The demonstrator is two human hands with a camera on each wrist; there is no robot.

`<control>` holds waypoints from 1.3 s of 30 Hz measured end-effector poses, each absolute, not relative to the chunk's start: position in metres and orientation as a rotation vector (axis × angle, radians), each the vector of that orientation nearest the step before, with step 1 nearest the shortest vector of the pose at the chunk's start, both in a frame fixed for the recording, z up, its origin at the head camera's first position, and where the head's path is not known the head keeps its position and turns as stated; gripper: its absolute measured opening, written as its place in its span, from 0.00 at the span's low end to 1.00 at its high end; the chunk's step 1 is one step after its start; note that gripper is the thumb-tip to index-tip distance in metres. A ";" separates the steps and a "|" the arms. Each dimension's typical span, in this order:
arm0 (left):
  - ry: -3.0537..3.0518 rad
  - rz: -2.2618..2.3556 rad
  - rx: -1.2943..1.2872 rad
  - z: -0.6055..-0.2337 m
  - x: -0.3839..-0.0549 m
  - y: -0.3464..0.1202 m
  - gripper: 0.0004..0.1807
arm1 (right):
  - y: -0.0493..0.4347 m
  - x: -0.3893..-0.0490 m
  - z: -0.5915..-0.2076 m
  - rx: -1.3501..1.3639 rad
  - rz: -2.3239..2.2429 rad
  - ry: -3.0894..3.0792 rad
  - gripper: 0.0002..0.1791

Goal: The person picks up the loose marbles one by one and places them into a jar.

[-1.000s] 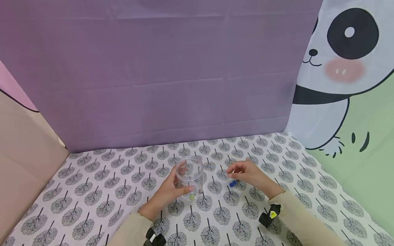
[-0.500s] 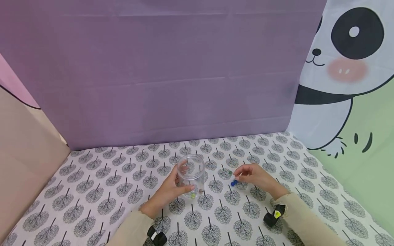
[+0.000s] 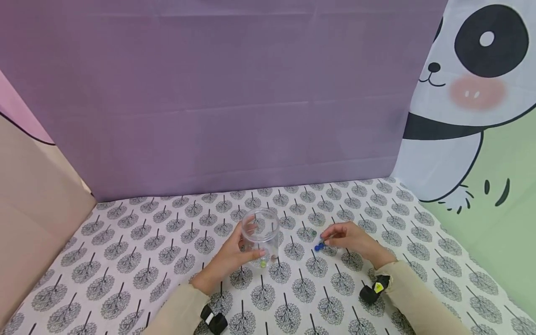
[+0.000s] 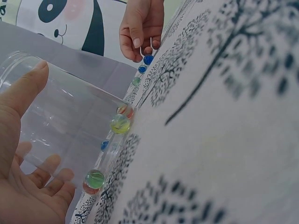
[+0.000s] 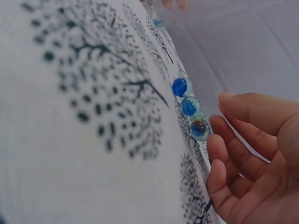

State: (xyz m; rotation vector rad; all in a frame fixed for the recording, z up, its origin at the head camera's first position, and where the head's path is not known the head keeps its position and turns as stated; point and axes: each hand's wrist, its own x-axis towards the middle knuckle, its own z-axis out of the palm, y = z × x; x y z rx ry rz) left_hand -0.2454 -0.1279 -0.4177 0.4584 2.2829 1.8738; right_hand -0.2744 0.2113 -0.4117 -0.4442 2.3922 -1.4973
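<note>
My left hand (image 3: 232,260) grips a clear plastic jar (image 3: 270,244), thumb on the near side and fingers round the far side. The jar stands upright and open-topped on the cloth. Several glass marbles lie at its bottom, among them a yellow marble (image 4: 120,124) and a green marble (image 4: 95,178). My right hand (image 3: 349,239) is low over the cloth beside a small cluster of marbles. In the right wrist view, two blue marbles (image 5: 189,106) and a red-and-blue marble (image 5: 200,130) lie by its fingertips. Its thumb stands apart from the fingers, with nothing pinched between them.
A pale green marble (image 3: 314,233) lies just left of my right fingertips. White cloth (image 3: 138,274) with a tree print covers the table. A purple curtain (image 3: 234,102) rises at the back, and a panda-print sheet (image 3: 465,153) hangs at the right.
My right hand has shifted slightly right, uncovering the pale green marble and then another marble at its fingertips. My left hand keeps its grip on the jar.
</note>
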 end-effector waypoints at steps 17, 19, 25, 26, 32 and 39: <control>2.282 1.861 0.460 -0.418 -0.247 -0.130 0.50 | 0.212 -0.276 -0.414 -0.413 -1.476 2.387 0.13; 2.284 1.862 0.459 -0.418 -0.247 -0.129 0.50 | 0.212 -0.276 -0.414 -0.396 -1.467 2.383 0.13; 2.295 1.851 0.450 -0.418 -0.246 -0.128 0.50 | 0.211 -0.275 -0.416 -0.390 -1.418 2.425 0.11; 2.294 1.853 0.448 -0.418 -0.246 -0.128 0.50 | 0.210 -0.275 -0.416 -0.394 -1.410 2.436 0.11; 2.289 1.864 0.462 -0.418 -0.247 -0.128 0.50 | 0.209 -0.276 -0.416 -0.398 -1.396 2.471 0.10; 2.295 1.862 0.464 -0.419 -0.246 -0.128 0.50 | 0.209 -0.277 -0.420 -0.399 -1.402 2.481 0.09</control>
